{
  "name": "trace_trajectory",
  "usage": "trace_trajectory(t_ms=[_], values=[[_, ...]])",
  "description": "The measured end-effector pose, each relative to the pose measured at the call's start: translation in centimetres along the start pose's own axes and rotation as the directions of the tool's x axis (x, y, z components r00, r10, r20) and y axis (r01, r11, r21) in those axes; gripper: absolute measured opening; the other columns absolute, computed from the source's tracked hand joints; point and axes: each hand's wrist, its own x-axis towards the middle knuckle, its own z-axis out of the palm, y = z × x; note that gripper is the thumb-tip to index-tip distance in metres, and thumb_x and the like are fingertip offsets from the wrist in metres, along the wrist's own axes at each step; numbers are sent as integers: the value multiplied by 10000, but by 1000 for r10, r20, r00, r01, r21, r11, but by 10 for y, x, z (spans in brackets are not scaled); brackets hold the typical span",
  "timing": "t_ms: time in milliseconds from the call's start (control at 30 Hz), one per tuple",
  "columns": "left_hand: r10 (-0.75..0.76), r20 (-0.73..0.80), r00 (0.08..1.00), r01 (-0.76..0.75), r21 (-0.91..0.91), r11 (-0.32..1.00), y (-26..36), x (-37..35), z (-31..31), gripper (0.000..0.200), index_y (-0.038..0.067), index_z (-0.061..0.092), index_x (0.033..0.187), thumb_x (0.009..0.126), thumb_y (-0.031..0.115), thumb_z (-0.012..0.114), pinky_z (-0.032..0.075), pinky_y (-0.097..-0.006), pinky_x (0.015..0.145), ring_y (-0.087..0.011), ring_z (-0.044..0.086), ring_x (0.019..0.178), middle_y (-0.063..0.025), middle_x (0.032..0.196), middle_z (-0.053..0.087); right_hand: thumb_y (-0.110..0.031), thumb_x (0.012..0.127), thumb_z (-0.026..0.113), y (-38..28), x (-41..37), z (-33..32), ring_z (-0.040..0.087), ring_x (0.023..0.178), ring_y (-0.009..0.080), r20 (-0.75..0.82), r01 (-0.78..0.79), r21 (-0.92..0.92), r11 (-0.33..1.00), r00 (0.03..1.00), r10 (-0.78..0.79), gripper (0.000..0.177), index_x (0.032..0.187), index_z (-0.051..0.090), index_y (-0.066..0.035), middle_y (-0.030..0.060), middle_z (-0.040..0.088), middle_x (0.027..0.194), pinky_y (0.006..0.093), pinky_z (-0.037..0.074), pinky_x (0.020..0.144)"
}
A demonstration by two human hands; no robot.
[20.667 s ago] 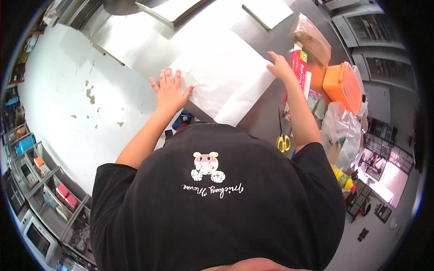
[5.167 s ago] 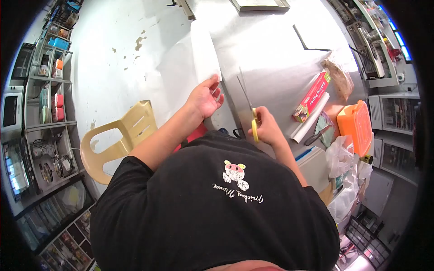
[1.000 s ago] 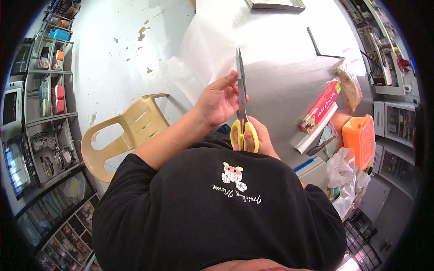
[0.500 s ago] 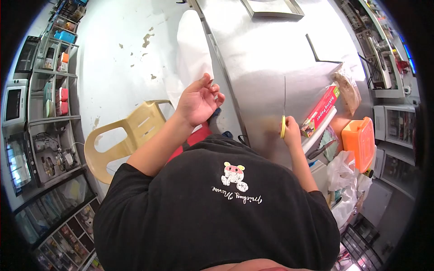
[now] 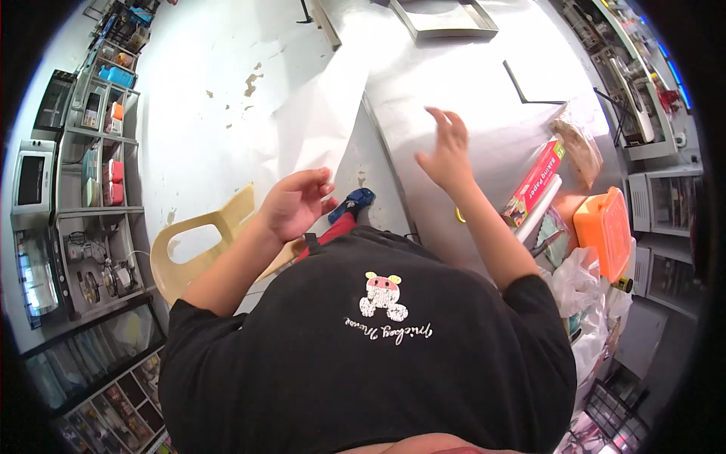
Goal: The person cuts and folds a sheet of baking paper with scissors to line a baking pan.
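Note:
My left hand (image 5: pixel 299 203) is pinched on a large sheet of white paper (image 5: pixel 318 125), which hangs beside the metal table (image 5: pixel 408 181). Over the table, my right hand (image 5: pixel 448 150) is held with its fingers spread and nothing in it. A yellow-handled pair of scissors (image 5: pixel 459 216) lies on the table by my right forearm, which hides most of it. Right of that forearm is a red baking paper box (image 5: pixel 534 181).
A shallow metal tray (image 5: pixel 454 34) and a dark angled strip (image 5: pixel 520 92) lie farther back on the table. An orange container (image 5: pixel 605 234) and plastic bags (image 5: pixel 578 287) stand at right. Left are a beige chair (image 5: pixel 189 242) and shelves (image 5: pixel 98 208).
My right hand has let go of the scissors and moved up and left with its fingers open. My left hand has shifted left and down with the paper, which now spreads wider.

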Motion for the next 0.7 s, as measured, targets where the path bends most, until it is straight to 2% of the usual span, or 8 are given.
trace_trajectory(t_ms=[133,233,300,400,433,467,533,700], values=[[9,-28,1000,-7,74,997,9,-29,0,98,72,568,801,851,156,569,439,-325,740,-127,481,739,-5,744,505,-165,640,698,-23,59,29,283,1248,296,-170,261,-19,965,951,-260,714,1279,413,-308,52,349,1258,543,201,1057],[30,-1,1000,-30,100,995,17,-47,-3,110,60,567,825,852,167,564,444,-324,740,-125,469,737,-9,754,492,-146,658,697,-30,74,33,352,1220,251,-179,342,-61,938,920,-348,539,1163,542,-253,28,429,1229,473,239,1055],[49,12,999,-50,87,995,24,-59,-1,126,50,564,838,854,175,552,439,-324,752,-127,467,741,-5,760,490,-133,669,700,-28,79,38,480,1078,200,-194,445,-18,895,877,-440,262,919,642,-184,-18,561,1046,431,307,1003],[94,50,994,-96,50,994,39,-68,-8,87,90,580,831,840,176,569,436,-318,757,-97,495,727,15,766,540,-128,684,700,-34,76,44,532,919,163,-182,470,95,877,875,-449,98,728,619,-162,-70,595,865,405,349,940],[155,-24,988,-152,79,985,44,-72,-1,103,95,566,801,844,188,552,434,-316,754,-99,490,720,13,768,530,-125,688,691,-37,75,42,554,809,188,-184,499,79,863,858,-479,70,715,630,-148,-46,609,789,371,424,810],[184,24,983,-185,69,980,53,-70,-9,153,78,590,939,856,192,531,431,-310,749,-95,487,726,21,766,518,-125,688,691,-41,74,42,554,809,188,-179,505,85,859,856,-485,70,715,630,-148,-46,609,789,371,424,810],[306,24,952,-307,68,949,73,-63,-17,417,78,477,1277,884,217,491,431,-308,746,-89,474,731,41,780,509,-124,696,677,-46,70,44,574,740,213,26,458,217,862,880,-474,53,726,637,-139,-15,613,730,369,468,705],[427,-71,901,-423,64,904,91,-35,-29,406,118,478,1299,928,279,437,421,-302,768,-70,472,751,65,832,505,-174,749,600,-69,61,45,600,716,267,339,290,205,935,875,-346,124,799,656,-75,75,631,726,363,481,645]])
